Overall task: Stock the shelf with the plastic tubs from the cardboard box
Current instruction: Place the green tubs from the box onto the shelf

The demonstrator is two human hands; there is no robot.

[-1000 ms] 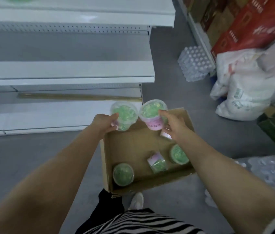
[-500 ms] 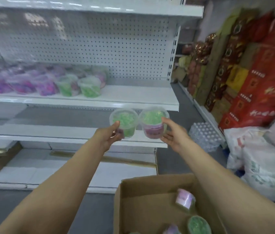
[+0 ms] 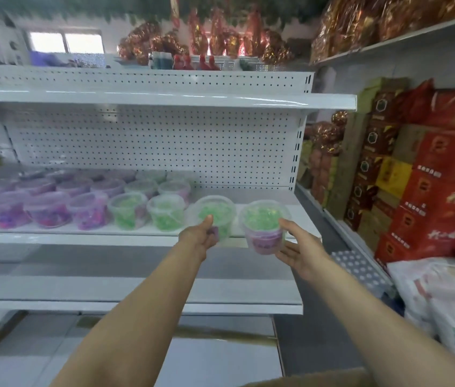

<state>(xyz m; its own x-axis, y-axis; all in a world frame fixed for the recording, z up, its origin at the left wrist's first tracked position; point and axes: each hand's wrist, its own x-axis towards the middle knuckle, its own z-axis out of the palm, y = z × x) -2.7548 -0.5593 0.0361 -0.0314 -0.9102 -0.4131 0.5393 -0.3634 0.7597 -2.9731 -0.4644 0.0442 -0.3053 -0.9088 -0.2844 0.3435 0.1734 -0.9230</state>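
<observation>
The left hand (image 3: 199, 238) grips a clear plastic tub of green beads (image 3: 216, 213), thumb up along its near side, at the front edge of the white metal shelf (image 3: 299, 219). Just to its right, the right hand (image 3: 297, 247) holds a second clear lidded tub with green contents and a purple label (image 3: 265, 225), fingers spread under and beside it. Left of the left hand, rows of green-filled tubs (image 3: 148, 203) and purple-filled tubs (image 3: 47, 202) stand on the shelf. A brown cardboard box edge (image 3: 304, 380) shows below the right forearm.
</observation>
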